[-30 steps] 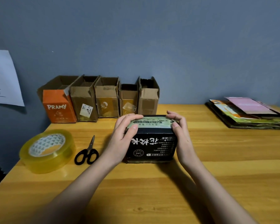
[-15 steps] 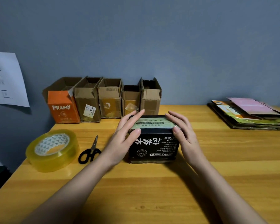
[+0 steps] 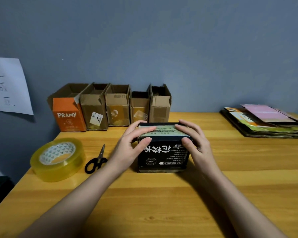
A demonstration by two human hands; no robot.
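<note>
Counter (image 3: 162, 203), yellow wood; fills the near field and bears everything listed below.

Left hand (image 3: 129, 146); grip closed round the left end of the black box (image 3: 163, 157), fingers curled over the top face, thumb pressed to the front face.

Right hand (image 3: 196, 145); grip likewise closed round the right end, fingers laid over the top, thumb on the upper front edge.

Black box; rests flat at mid-counter between both hands; front printed in white, upside down; pale green band along the top.

Scissors (image 3: 96, 160), black handles; lie flat just left of the left hand, blades pointing away.

Tape roll (image 3: 58, 158), clear yellowish; lies flat left of the scissors, near the left counter edge.

Orange box (image 3: 67, 117), marked PRAMY; stands at the back left, open-topped.

Brown cardboard boxes (image 3: 117, 109), four; stand in a tight row to the right of the orange box, tops open, directly behind the black box.

Stack of flattened cartons (image 3: 265, 122); lies at the back right, well apart from the hands.

Paper sheet (image 3: 9, 86), handwritten; hangs on the blue-grey wall (image 3: 162, 48), far left.
</note>
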